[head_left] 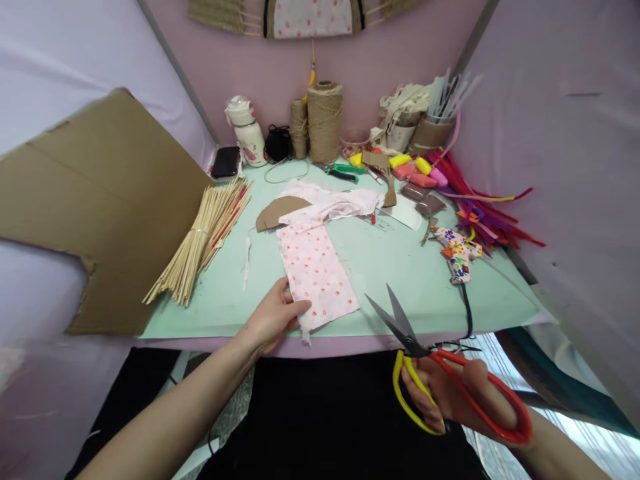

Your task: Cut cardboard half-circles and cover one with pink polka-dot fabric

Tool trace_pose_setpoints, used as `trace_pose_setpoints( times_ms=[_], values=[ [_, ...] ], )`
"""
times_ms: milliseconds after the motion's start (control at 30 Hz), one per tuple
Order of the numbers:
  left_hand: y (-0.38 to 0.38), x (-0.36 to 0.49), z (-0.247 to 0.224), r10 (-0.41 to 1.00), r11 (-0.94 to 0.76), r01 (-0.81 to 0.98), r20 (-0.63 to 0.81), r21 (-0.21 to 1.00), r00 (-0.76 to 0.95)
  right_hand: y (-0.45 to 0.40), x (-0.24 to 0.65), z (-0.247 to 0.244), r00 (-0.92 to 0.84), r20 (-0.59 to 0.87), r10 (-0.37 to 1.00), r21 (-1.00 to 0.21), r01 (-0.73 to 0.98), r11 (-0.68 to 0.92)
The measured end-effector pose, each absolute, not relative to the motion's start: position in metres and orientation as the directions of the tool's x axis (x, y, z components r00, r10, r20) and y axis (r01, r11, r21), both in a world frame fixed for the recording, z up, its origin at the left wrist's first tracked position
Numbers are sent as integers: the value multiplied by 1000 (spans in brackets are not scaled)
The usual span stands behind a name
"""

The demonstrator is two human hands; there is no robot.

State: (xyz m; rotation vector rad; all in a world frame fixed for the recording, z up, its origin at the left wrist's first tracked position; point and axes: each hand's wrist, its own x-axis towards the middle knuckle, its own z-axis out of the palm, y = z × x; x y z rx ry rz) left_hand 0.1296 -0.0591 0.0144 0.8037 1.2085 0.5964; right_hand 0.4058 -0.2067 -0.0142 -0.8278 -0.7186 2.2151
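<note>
Between thumb and fingers, my left hand (277, 313) pinches the lower left edge of a pink patterned cloth (320, 270) at the table's front. The cloth's upper part lies crumpled, partly over a curved piece of cardboard (280, 212). My right hand (453, 390) grips a pair of scissors (407, 337) with one red and one yellow handle. Their blades stand apart, pointing up and left, to the right of the cloth and not touching it. A thin white fabric strip (247, 260) lies left of the cloth.
A bundle of wooden sticks (193, 243) lies left, beside a large cardboard sheet (115, 213). Twine spools (325, 123), a bottle (247, 131) and a phone (226, 162) stand or lie behind. At right are a flower-patterned glue gun (457, 253) and pipe cleaners (485, 207).
</note>
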Motion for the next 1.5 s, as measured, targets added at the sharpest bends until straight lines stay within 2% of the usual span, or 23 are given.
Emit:
trace_pose_setpoints(
  times_ms=[100, 233, 400, 500, 900, 1133, 1300, 1500],
  values=[
    [-64, 131, 12, 789, 551, 94, -554, 829, 267, -216, 405, -32, -613, -375, 695, -573, -436, -694],
    [-72, 131, 7, 798, 549, 48, -540, 835, 266, -231, 402, -48, -639, -418, 646, -416, -498, -761],
    [-76, 130, 4, 800, 554, 58, -550, 831, 239, -238, 398, -53, -641, -421, 642, -349, -540, -766],
    [-75, 131, 4, 805, 547, 48, -541, 835, 243, -235, 396, -56, -663, -372, 650, -316, -568, -760],
    [-77, 134, 7, 805, 554, 31, -545, 832, 235, -225, 384, -65, -663, -264, 701, -281, -642, -713],
    [-80, 135, 5, 825, 532, 5, -520, 847, 220, -213, 360, -59, -617, -276, 737, -296, -675, -676],
    [-81, 136, 3, 835, 514, -11, -498, 858, 233, -212, 344, -59, -543, -337, 769, -300, -712, -635],
    [-79, 125, -1, 837, 476, 125, -492, 871, 240, -217, 340, -64, -478, -385, 789, -390, -691, -609]
  ],
)
